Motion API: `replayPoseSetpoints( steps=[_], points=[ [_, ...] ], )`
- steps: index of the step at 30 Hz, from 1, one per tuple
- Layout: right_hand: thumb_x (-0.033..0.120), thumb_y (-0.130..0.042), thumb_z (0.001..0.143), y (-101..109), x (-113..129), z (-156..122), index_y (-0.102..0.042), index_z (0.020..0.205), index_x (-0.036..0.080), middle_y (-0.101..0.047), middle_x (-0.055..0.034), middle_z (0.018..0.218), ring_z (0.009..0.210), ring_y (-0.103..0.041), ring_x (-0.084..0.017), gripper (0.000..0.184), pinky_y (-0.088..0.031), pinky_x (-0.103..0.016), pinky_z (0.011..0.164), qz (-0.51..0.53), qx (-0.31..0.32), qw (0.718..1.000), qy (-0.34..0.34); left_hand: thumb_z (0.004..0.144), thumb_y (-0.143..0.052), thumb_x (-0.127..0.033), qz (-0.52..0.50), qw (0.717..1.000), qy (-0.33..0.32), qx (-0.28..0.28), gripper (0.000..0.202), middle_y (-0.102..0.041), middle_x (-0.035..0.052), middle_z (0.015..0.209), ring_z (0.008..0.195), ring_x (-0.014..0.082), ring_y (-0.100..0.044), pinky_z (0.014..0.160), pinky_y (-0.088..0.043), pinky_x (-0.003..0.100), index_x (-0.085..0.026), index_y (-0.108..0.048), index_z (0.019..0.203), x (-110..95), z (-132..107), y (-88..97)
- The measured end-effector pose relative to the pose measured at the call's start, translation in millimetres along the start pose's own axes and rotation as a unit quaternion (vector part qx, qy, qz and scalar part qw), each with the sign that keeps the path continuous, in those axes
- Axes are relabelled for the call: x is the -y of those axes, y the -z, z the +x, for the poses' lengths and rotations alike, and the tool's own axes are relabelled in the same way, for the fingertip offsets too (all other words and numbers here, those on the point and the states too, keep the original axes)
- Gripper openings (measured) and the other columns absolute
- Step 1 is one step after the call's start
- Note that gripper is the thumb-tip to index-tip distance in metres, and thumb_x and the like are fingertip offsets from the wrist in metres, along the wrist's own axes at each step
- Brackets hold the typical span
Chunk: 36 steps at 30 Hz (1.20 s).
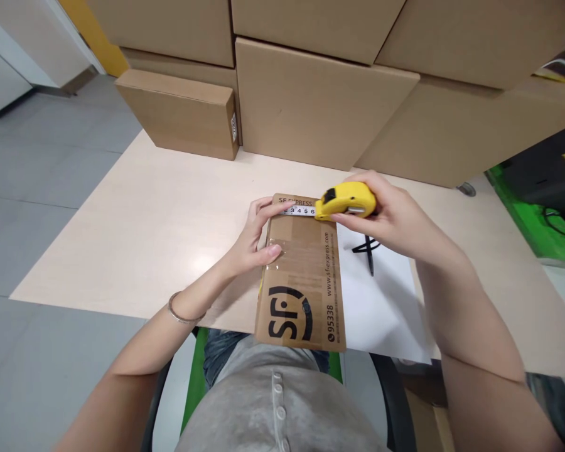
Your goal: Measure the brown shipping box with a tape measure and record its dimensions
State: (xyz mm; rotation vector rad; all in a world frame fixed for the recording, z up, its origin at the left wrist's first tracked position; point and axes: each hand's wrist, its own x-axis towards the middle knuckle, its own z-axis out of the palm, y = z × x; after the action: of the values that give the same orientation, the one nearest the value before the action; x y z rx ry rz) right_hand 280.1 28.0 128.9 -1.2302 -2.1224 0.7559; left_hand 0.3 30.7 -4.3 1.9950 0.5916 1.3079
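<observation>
A brown SF Express cardboard box (304, 263) lies in front of me, its near end reaching past the table edge. My right hand (395, 213) is closed around a yellow tape measure (358, 198) at the box's far right corner. The short run of tape blade (302, 211) crosses the far end of the box, with digits 3 to 6 readable. My left hand (257, 235) grips the box's left side, thumb on top. Its index fingertip presses on the blade's free end, which it partly hides.
White paper (390, 307) lies on the table (169, 220) right of the box, with a black pen (369, 260) on it. Large cartons (311, 100) are stacked along the back, a smaller carton (193, 122) before them. A green surface (550, 232) with dark equipment stands at right.
</observation>
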Motion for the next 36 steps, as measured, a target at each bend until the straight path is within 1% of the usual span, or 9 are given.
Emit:
replayPoseSetpoints(
  steps=[4, 9, 22, 24, 26, 28, 29, 32, 36],
  points=[
    [0.047, -0.085, 0.085, 13.7, -12.1, -25.0, -0.066, 0.116, 0.031, -0.072, -0.0025, 0.101, 0.08, -0.064, -0.023, 0.04, -0.052, -0.035, 0.064, 0.005, -0.035, 0.998, -0.055, 0.093, -0.055, -0.081, 0.003, 1.0, 0.008, -0.002, 0.075, -0.049, 0.0104, 0.143, 0.145, 0.037, -0.041, 0.127, -0.037, 0.064, -0.038, -0.051, 0.154, -0.3, -1.0, -1.2],
    [0.051, -0.085, 0.082, 12.7, -18.3, -32.9, -0.065, 0.112, 0.032, -0.07, -0.002, 0.097, 0.078, -0.063, -0.023, 0.041, -0.05, -0.035, 0.061, 0.029, -0.047, 0.995, -0.085, 0.093, -0.053, -0.08, 0.018, 1.0, 0.004, -0.001, 0.073, -0.05, 0.0105, 0.143, 0.145, 0.0382, -0.042, 0.127, -0.038, 0.065, -0.038, -0.051, 0.153, -1.7, 0.2, -1.0],
    [0.049, -0.084, 0.085, 15.5, -15.6, -24.8, -0.068, 0.115, 0.032, -0.072, -0.0026, 0.105, 0.083, -0.064, -0.025, 0.038, -0.051, -0.038, 0.067, 0.002, -0.03, 0.998, -0.047, 0.095, -0.052, -0.079, 0.026, 1.0, -0.005, 0.003, 0.073, -0.052, 0.0104, 0.144, 0.146, 0.0366, -0.041, 0.129, -0.035, 0.063, -0.037, -0.052, 0.155, 0.8, -1.1, 0.8],
    [0.049, -0.085, 0.085, 17.6, -12.3, -23.5, -0.069, 0.112, 0.031, -0.073, -0.0026, 0.105, 0.084, -0.065, -0.025, 0.036, -0.052, -0.038, 0.069, -0.002, -0.028, 0.999, -0.046, 0.094, -0.052, -0.081, 0.017, 1.0, 0.0, -0.003, 0.081, -0.05, 0.0103, 0.153, 0.148, 0.0365, -0.041, 0.13, -0.035, 0.062, -0.037, -0.044, 0.162, 1.3, -1.6, -1.1],
    [0.05, -0.085, 0.085, 17.2, -8.9, -22.1, -0.069, 0.111, 0.031, -0.073, -0.0022, 0.104, 0.083, -0.065, -0.024, 0.036, -0.051, -0.037, 0.068, 0.012, -0.036, 0.998, -0.054, 0.092, -0.056, -0.083, -0.015, 1.0, 0.011, -0.013, 0.096, -0.045, 0.011, 0.162, 0.149, 0.0362, -0.043, 0.128, -0.037, 0.06, -0.038, -0.025, 0.171, 2.5, -2.5, -3.5],
    [0.051, -0.085, 0.084, 13.0, -5.1, -20.1, -0.068, 0.11, 0.03, -0.073, -0.0013, 0.101, 0.08, -0.064, -0.021, 0.037, -0.05, -0.035, 0.066, 0.041, -0.059, 0.996, -0.058, 0.088, -0.063, -0.083, -0.055, 0.998, 0.016, -0.022, 0.112, -0.044, 0.0123, 0.166, 0.148, 0.0354, -0.047, 0.126, -0.04, 0.058, -0.038, -0.008, 0.175, 4.5, -3.5, -5.5],
    [0.051, -0.086, 0.084, 9.3, -2.9, -18.8, -0.067, 0.109, 0.029, -0.072, -0.001, 0.1, 0.079, -0.064, -0.02, 0.038, -0.05, -0.034, 0.066, 0.059, -0.073, 0.994, -0.052, 0.087, -0.066, -0.082, -0.072, 0.997, 0.017, -0.026, 0.116, -0.045, 0.0126, 0.165, 0.147, 0.0348, -0.049, 0.125, -0.041, 0.056, -0.038, -0.004, 0.175, 5.5, -4.0, -6.2],
    [0.053, -0.086, 0.084, -5.9, 6.6, -14.2, -0.065, 0.111, 0.026, -0.072, -0.0016, 0.1, 0.082, -0.065, -0.019, 0.043, -0.051, -0.033, 0.068, 0.122, -0.089, 0.988, -0.016, 0.087, -0.069, -0.08, -0.103, 0.994, 0.018, -0.041, 0.113, -0.047, 0.0117, 0.165, 0.147, 0.0347, -0.05, 0.125, -0.04, 0.054, -0.039, -0.01, 0.174, 7.8, -5.5, -6.9],
    [0.06, -0.083, 0.086, -28.5, 25.7, -7.7, -0.057, 0.125, 0.029, -0.071, -0.0013, 0.105, 0.086, -0.068, -0.019, 0.056, -0.053, -0.033, 0.07, 0.213, -0.046, 0.976, 0.019, 0.087, -0.068, -0.08, -0.124, 0.99, 0.034, -0.056, 0.106, -0.047, 0.0106, 0.166, 0.151, 0.0378, -0.047, 0.127, -0.038, 0.056, -0.039, -0.022, 0.173, 7.8, -6.2, -7.5]
  ],
)
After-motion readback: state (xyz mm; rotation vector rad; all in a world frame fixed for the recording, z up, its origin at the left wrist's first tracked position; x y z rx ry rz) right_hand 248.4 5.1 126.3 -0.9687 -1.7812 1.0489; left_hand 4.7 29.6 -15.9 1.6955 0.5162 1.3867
